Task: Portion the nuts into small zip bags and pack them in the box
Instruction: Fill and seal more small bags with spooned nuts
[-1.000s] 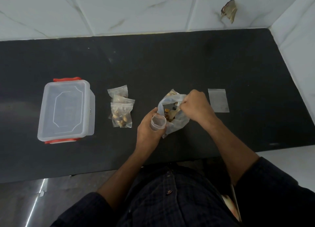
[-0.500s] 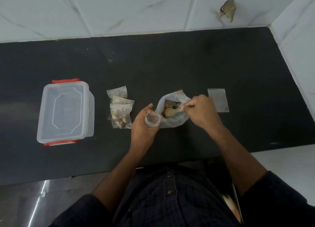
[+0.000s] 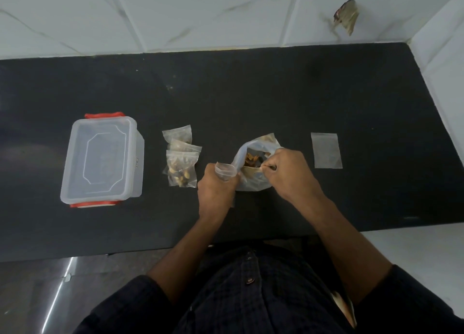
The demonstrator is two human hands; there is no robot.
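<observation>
On dark counter (image 3: 251,95), centre: 1 big nut bag (image 3: 253,180) standing open, nuts (image 3: 251,159) showing inside. L hand (image 3: 217,189) gripping 1 small zip bag (image 3: 225,171), mouth held open, just beside big bag. R hand (image 3: 288,175) curling round spoon (image 3: 248,171), dipping into big bag. 3 filled zip bags (image 3: 181,164) lying overlapped btwn hands and box. 1 lidded box (image 3: 103,158) sitting far L. 1 empty zip bag (image 3: 326,150) lying flat to R.

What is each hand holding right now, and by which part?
Left hand grips a small clear zip bag below its open mouth. Right hand pinches a pale spoon by its handle, inside the large clear nut bag.
</observation>
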